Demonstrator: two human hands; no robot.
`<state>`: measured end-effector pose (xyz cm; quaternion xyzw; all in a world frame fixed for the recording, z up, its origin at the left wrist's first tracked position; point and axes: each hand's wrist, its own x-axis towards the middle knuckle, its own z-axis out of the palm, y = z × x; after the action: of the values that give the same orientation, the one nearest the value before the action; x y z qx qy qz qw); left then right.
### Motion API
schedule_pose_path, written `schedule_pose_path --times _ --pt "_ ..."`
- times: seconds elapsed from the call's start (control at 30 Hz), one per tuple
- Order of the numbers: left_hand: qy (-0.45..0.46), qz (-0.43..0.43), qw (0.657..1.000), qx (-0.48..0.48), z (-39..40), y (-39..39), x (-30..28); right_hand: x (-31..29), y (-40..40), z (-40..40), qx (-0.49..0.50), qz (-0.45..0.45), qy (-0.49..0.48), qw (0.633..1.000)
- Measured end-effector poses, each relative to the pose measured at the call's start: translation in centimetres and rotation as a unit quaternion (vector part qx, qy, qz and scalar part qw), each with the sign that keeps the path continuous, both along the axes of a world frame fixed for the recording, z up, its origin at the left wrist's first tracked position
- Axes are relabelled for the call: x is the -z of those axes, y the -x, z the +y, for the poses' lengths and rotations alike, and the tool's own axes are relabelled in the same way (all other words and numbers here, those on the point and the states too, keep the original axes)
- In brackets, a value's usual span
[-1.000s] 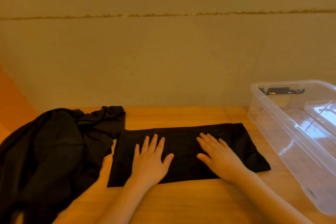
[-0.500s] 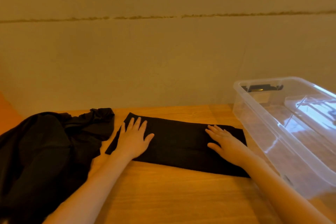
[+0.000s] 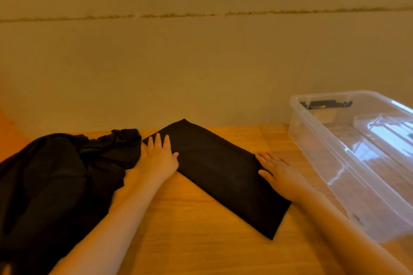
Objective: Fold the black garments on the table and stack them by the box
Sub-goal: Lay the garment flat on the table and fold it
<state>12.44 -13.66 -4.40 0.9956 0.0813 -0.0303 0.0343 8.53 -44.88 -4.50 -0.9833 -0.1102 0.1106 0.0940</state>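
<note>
Head view, folded black garment (image 3: pixel 220 172) lying diagonally mid-bench (image 3: pixel 178 219), left hand (image 3: pixel 157 158) flat on its 10 o'clock end, right hand (image 3: pixel 280 173) flat at its 3 o'clock edge, fingers spread wide, holding nothing, unfolded black garment pile (image 3: pixel 51 185) at 9 o'clock, clear plastic box (image 3: pixel 348 163) at 3 o'clock.

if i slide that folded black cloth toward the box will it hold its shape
Probably floppy: the flat folded black cloth is thin fabric, so lifted edges would droop. It likely slides easily on the smooth wooden table, though folds may shift unless both flat hands press.
</note>
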Motion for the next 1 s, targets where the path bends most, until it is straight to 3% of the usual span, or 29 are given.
schedule_pose_path --times 0.13,0.27,0.37,0.47,0.6,0.77,0.9,1.0 --pt "0.133 0.034 0.987 -0.084 -3.3 0.4 0.5 1.5 3.4 2.8 0.083 -0.028 -0.01 0.996" --pt "0.1 0.034 0.994 -0.032 -1.7 -0.7 1.2 1.2 3.9 2.4 0.073 0.006 -0.089 0.993" --pt "0.037 0.019 0.999 -0.014 -1.3 -0.8 0.1 0.9 3.0 0.6 -0.047 -0.047 -0.121 0.99" --pt "0.059 -0.028 0.997 0.05 -4.6 1.9 -1.2 1.4 2.8 0.2 -0.12 -0.048 -0.079 0.988" --pt "0.085 0.031 0.985 0.15 -9.0 7.6 0.4 1.7 2.5 -0.3 -0.092 -0.058 -0.055 0.993" --pt "0.043 0.032 0.986 0.157 -7.2 7.7 0.7 1.2 4.6 -0.6 -0.044 -0.01 -0.191 0.981" --pt "0.111 -0.034 0.965 0.234 -8.9 10.9 -0.7 2.1 6.7 -1.6 -0.106 -0.035 -0.154 0.982" --pt "0.133 -0.015 0.939 0.315 -12.1 14.1 -0.5 2.2 8.4 -2.0 -0.147 -0.044 -0.091 0.984"
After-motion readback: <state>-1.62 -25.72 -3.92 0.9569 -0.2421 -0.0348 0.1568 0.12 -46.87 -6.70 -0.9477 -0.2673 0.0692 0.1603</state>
